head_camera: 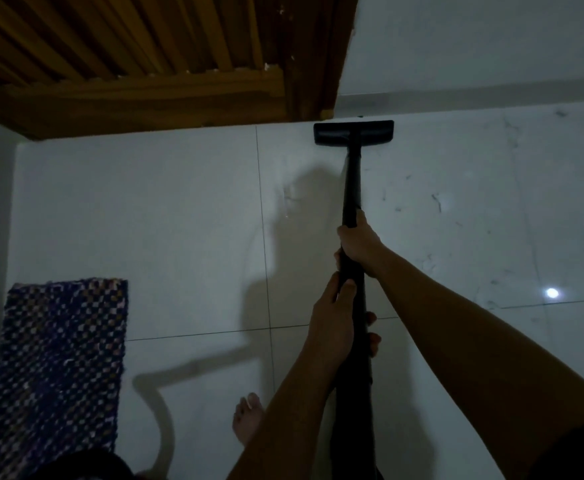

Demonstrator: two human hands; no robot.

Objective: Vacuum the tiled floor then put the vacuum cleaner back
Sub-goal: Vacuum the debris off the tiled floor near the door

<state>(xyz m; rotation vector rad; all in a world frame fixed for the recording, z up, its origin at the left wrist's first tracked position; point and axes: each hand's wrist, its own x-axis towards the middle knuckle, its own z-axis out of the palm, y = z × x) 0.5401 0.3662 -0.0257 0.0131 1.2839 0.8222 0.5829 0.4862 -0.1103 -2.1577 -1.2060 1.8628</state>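
At the lower left of the frame lies a woven mat (58, 368) on the tiled floor (179, 209); a wooden door (127, 57) fills the upper left. Near centre, the left hand (332, 317) is wrapped around the vacuum wand (352, 188), lower on the shaft. Just above it, the right hand (359, 244) is likewise curled tight round the wand. The floor head (353, 132) sits flat at the wall base, upper centre. Keeping the head flat and pulling in slow, overlapping strokes toward the scuffed tiles at right should work best.
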